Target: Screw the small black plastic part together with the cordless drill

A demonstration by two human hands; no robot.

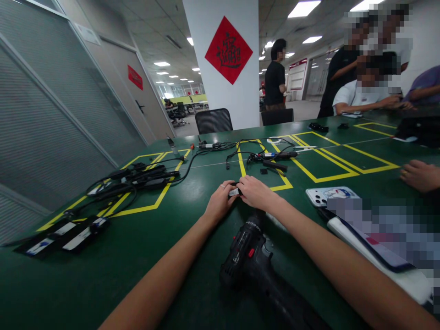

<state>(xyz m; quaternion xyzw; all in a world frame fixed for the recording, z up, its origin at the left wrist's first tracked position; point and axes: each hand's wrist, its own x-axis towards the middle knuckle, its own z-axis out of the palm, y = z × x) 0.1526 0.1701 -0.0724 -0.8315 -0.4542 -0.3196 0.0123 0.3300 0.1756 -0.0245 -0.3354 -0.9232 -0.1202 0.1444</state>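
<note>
My left hand [220,200] and my right hand [256,192] meet over the green table [178,256], fingers curled and pinched together on a small black-and-white part [234,191] held between them. A ring shows on a left finger. Just below my hands a black cordless power drill [252,261] lies on the table between my forearms, its nose pointing toward my hands.
Black cables and adapters [137,178] pile up at the left, flat black strips [63,233] at the near left. More cables and tools [271,158] lie ahead inside yellow tape boxes. Phones [332,195] lie at right. Another person's hand [419,175] rests at far right; people stand and sit behind.
</note>
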